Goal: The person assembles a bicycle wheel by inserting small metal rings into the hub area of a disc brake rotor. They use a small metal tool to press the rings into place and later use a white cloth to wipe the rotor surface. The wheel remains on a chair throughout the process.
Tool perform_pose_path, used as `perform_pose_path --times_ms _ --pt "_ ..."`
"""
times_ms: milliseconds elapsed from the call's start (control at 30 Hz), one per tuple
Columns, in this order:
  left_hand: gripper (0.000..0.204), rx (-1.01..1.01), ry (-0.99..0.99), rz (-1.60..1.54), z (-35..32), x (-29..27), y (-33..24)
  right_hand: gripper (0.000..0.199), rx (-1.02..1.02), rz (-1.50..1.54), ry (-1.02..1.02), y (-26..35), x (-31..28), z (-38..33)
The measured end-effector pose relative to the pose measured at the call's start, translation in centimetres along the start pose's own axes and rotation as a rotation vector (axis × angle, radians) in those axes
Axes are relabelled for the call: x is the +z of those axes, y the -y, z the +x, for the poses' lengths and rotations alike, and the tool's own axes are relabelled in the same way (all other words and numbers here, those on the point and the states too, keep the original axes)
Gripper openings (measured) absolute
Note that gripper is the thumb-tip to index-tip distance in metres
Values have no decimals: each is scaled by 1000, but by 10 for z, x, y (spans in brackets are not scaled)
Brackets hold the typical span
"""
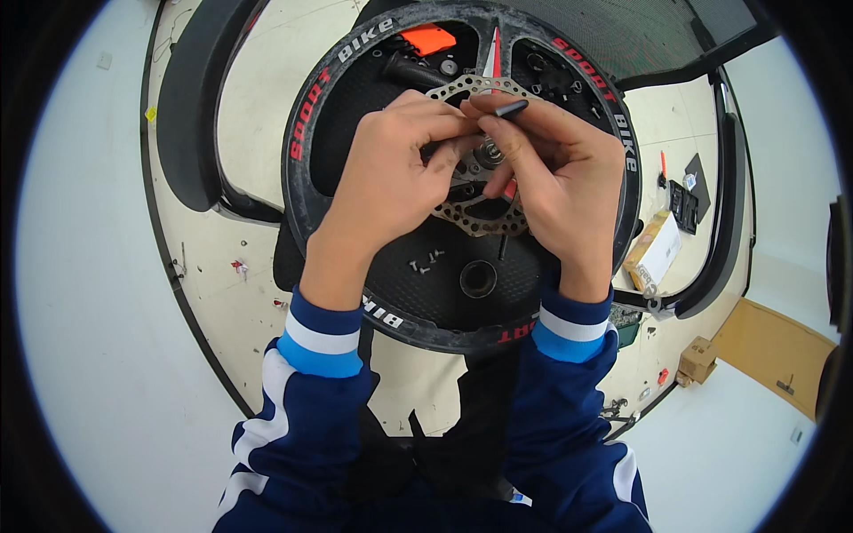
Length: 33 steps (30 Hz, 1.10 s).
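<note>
A black bicycle wheel [300, 200] with red and white lettering lies flat in front of me. A drilled metal brake disc [462, 86] sits at its hub [488, 153]. Both hands meet above the disc. My right hand [569, 182] is closed around a slim dark rod [512, 108], whose blunt grey end sticks out between thumb and forefinger. The fingers of my left hand [391, 173] are pinched together close beside it; what they hold, if anything, is hidden. Several small screws [424, 263] and a dark metal ring [478, 278] lie in the lower opening of the wheel.
An orange piece [428, 38], a black cylindrical grip [413, 71] and small parts lie in the wheel's upper openings. Black chair armrests [187, 107] flank the wheel. On the floor at right are a black tool case [683, 207] and a cardboard box [697, 360].
</note>
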<state>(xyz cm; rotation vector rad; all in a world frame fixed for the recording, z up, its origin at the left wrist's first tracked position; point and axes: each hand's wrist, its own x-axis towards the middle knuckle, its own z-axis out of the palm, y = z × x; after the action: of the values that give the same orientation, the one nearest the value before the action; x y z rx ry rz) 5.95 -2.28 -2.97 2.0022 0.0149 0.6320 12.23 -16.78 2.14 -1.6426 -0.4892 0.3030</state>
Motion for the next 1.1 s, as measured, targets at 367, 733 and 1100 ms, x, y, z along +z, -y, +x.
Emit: perform_pose_path --times_ms 367,733,1100 --pt "21 -138 55 -44 5 -7 -6 17 -170 -181 -76 -8 4 2" --pt "19 -131 55 -41 7 -9 -7 22 -208 -307 -119 -5 -2 2" --pt "19 -102 91 -94 6 -9 -1 18 -86 21 -56 -2 0 1"
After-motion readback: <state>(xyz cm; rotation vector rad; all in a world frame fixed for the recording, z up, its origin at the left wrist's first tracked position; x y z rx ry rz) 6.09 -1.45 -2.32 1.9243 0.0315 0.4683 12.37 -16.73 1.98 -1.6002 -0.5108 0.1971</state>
